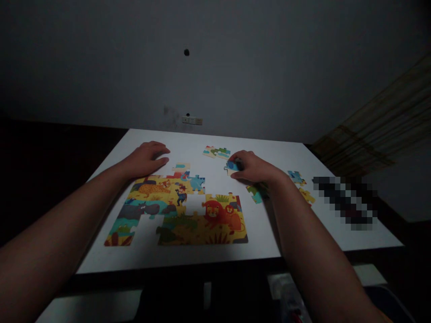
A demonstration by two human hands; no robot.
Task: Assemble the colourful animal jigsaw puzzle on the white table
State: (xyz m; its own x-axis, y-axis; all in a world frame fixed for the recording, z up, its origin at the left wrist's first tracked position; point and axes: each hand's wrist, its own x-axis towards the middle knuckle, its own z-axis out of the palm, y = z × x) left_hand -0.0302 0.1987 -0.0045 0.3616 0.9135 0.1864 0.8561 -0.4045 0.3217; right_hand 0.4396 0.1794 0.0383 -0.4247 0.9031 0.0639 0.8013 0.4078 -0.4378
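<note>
A partly joined animal jigsaw lies on the white table, with a lion, a hippo and a leopard showing and gaps in its middle and upper right. My left hand rests flat on the table at the puzzle's upper left corner, fingers slightly spread, holding nothing. My right hand is to the right of the puzzle, its fingers closed on a blue puzzle piece held at the table surface.
Two joined loose pieces lie at the back of the table. More loose pieces lie to the right, behind my right forearm. A blurred dark object sits near the table's right edge. The room is dim.
</note>
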